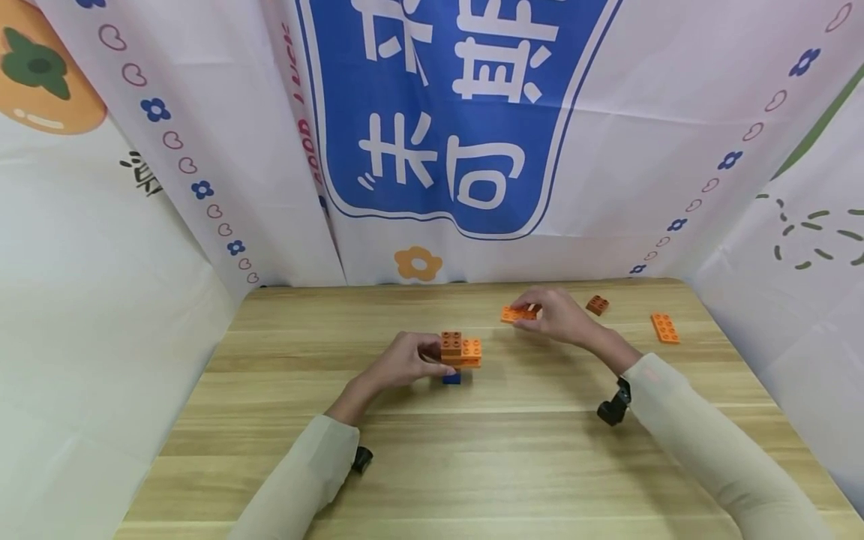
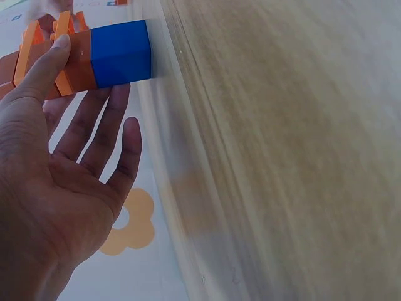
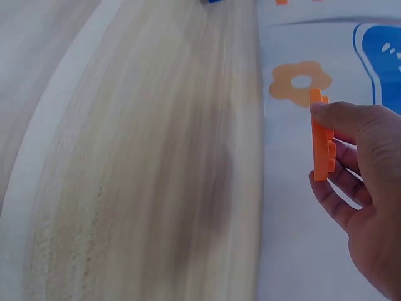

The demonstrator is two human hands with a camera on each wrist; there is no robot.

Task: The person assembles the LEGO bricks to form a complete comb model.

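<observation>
A small tower of toy building bricks stands on the table with a blue brick (image 2: 122, 53) at its base. Above the blue come brown bricks (image 1: 451, 343) and thin orange plates (image 1: 472, 349) that jut out to the right. My left hand (image 1: 409, 360) grips the tower from its left side, thumb on the near face in the left wrist view. Farther back and to the right, my right hand (image 1: 556, 315) pinches a flat studded orange plate (image 3: 322, 138) between thumb and fingers. That plate is held apart from the tower and above the table.
A brown brick (image 1: 597, 304) lies at the back right of the wooden table (image 1: 432, 465). To its right is another orange plate (image 1: 664, 328). Printed cloth (image 1: 270, 150) hangs behind the table and along both sides.
</observation>
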